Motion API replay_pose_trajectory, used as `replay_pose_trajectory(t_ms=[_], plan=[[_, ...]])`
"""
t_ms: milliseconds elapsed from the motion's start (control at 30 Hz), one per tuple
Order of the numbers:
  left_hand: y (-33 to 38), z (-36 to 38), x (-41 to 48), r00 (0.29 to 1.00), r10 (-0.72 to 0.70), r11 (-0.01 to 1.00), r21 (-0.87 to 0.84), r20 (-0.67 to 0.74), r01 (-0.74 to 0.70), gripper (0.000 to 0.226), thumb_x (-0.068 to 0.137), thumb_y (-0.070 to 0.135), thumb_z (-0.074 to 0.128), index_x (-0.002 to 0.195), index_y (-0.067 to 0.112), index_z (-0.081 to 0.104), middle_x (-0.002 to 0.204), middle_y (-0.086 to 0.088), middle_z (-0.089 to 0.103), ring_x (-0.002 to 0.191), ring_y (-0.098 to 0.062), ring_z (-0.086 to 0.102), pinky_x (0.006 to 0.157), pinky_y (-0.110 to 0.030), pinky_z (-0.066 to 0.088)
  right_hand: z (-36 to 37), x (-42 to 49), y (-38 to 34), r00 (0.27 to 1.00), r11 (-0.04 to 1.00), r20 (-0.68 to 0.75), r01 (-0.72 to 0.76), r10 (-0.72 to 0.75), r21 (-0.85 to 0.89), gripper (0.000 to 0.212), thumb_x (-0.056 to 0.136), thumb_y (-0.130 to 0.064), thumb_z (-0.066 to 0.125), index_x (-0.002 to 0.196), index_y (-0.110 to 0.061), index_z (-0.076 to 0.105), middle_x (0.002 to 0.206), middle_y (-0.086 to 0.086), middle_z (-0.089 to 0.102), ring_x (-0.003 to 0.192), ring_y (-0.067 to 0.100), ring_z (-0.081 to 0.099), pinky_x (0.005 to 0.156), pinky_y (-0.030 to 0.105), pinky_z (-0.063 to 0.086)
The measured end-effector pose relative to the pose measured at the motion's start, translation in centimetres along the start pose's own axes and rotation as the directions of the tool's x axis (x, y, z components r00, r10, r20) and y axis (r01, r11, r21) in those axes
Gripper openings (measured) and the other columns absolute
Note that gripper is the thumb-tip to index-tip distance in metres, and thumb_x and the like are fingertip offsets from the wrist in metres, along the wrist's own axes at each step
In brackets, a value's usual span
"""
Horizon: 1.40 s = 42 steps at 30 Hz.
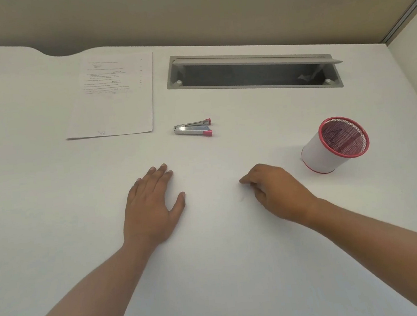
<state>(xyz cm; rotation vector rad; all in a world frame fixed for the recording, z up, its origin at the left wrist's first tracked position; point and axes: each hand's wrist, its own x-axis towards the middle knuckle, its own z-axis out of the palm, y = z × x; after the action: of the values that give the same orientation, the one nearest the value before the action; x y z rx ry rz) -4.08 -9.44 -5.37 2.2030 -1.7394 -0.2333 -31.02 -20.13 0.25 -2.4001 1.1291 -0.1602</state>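
My left hand (150,206) lies flat on the white table (226,259), palm down with fingers straight, and holds nothing. My right hand (273,192) rests on the table to its right, fingers loosely curled with the fingertips touching the surface; nothing shows in them. A small metal staple remover (193,128) with pink tips lies beyond both hands, apart from them. Further back and left is a printed sheet of paper (115,98). A white mesh pen cup (335,143) with a red rim stands to the right of my right hand.
A grey cable tray opening (252,72) with its lid raised is set into the table at the back. A beige partition wall (185,7) runs behind the table. A faint mark (242,198) lies on the table by my right hand.
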Motion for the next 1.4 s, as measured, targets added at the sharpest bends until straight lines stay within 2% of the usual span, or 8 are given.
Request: replay_pose_trajectory(t_ms=[100, 233, 500, 667, 800, 1000, 1300, 1400], plan=[[0.0, 0.0, 0.0, 1.000, -0.001, 1.000, 0.003, -0.002, 0.001, 0.063, 0.092, 0.057, 0.038, 0.144, 0.024, 0.048, 0.158, 0.009, 0.040, 0.149, -0.013, 0.030, 0.123, -0.034, 0.017, -0.6, 0.7, 0.3, 0.987, 0.990, -0.092, -0.124, 0.129, 0.066, 0.015, 0.086, -0.009, 0.060, 0.094, -0.015, 0.071, 0.093, 0.002, 0.069, 0.083, 0.019, 0.064, 0.078, 0.037, 0.053], [0.0, 0.0, 0.0, 1.000, -0.002, 1.000, 0.002, 0.005, 0.002, 0.062, 0.092, 0.057, 0.038, 0.144, 0.024, 0.048, 0.158, 0.009, 0.040, 0.150, -0.013, 0.030, 0.123, -0.035, 0.016, -0.1, 1.4, 0.4, 0.978, 0.981, -0.085, -0.192, 0.188, -0.037, 0.030, 0.087, -0.002, 0.048, 0.101, -0.014, 0.072, 0.100, 0.006, 0.069, 0.092, 0.028, 0.063, 0.080, 0.037, 0.050], [0.0, 0.1, 0.0, 1.000, 0.001, 1.000, -0.011, -0.007, -0.001, 0.061, 0.092, 0.055, 0.042, 0.143, 0.023, 0.049, 0.158, 0.008, 0.041, 0.149, -0.015, 0.031, 0.122, -0.039, 0.021, 1.7, -0.3, -1.8, 0.998, 0.988, 0.067, -0.003, 0.014, -0.153, 0.038, 0.079, 0.006, 0.045, 0.103, -0.013, 0.069, 0.097, 0.005, 0.061, 0.090, 0.030, 0.058, 0.074, 0.041, 0.052], [0.0, 0.1, 0.0, 1.000, 0.005, 1.000, -0.005, -0.015, -0.006, 0.061, 0.092, 0.055, 0.042, 0.143, 0.022, 0.049, 0.158, 0.007, 0.041, 0.149, -0.016, 0.032, 0.122, -0.040, 0.022, 0.1, 0.6, -0.1, 0.963, 0.963, -0.120, -0.252, 0.239, -0.100, 0.041, 0.084, 0.002, 0.047, 0.116, -0.014, 0.068, 0.110, 0.008, 0.066, 0.101, 0.031, 0.061, 0.085, 0.037, 0.049], [-0.1, 0.2, 0.0, 1.000, -0.001, 1.000, -0.014, -0.016, 0.000, 0.061, 0.092, 0.055, 0.041, 0.143, 0.023, 0.049, 0.158, 0.008, 0.041, 0.149, -0.015, 0.032, 0.122, -0.039, 0.021, 0.3, 0.1, -0.8, 0.944, 0.917, -0.113, -0.328, 0.310, -0.226, 0.032, 0.080, 0.003, 0.044, 0.101, -0.007, 0.067, 0.095, 0.012, 0.059, 0.083, 0.035, 0.058, 0.073, 0.039, 0.051], [-0.1, 0.2, 0.0, 1.000, 0.000, 1.000, -0.009, -0.015, 0.000, 0.061, 0.092, 0.056, 0.040, 0.143, 0.023, 0.049, 0.158, 0.008, 0.040, 0.149, -0.015, 0.031, 0.123, -0.039, 0.020, 1.9, -0.8, -3.9, 0.985, 0.962, -0.003, -0.171, 0.174, -0.211, 0.019, 0.078, 0.003, 0.044, 0.080, -0.004, 0.061, 0.084, 0.010, 0.053, 0.069, 0.032, 0.052, 0.062, 0.039, 0.049], [-0.1, 0.3, 0.0, 1.000, 0.003, 1.000, -0.012, -0.017, -0.004, 0.060, 0.092, 0.055, 0.041, 0.143, 0.024, 0.048, 0.158, 0.009, 0.040, 0.149, -0.014, 0.031, 0.123, -0.038, 0.020, 1.9, -0.5, -2.6, 0.999, 0.997, 0.029, 0.024, -0.022, -0.080, 0.020, 0.090, -0.022, 0.056, 0.105, -0.016, 0.068, 0.103, 0.001, 0.063, 0.095, 0.024, 0.054, 0.080, 0.036, 0.048], [-0.1, 0.2, 0.0, 1.000, 0.003, 1.000, -0.010, -0.025, -0.003, 0.060, 0.092, 0.055, 0.042, 0.142, 0.023, 0.049, 0.158, 0.008, 0.041, 0.149, -0.014, 0.031, 0.123, -0.038, 0.020, 2.1, -0.5, -2.5, 0.989, 0.981, 0.044, 0.149, -0.145, -0.127, 0.011, 0.090, -0.020, 0.058, 0.091, -0.015, 0.068, 0.094, 0.001, 0.064, 0.085, 0.025, 0.054, 0.073, 0.038, 0.049]])
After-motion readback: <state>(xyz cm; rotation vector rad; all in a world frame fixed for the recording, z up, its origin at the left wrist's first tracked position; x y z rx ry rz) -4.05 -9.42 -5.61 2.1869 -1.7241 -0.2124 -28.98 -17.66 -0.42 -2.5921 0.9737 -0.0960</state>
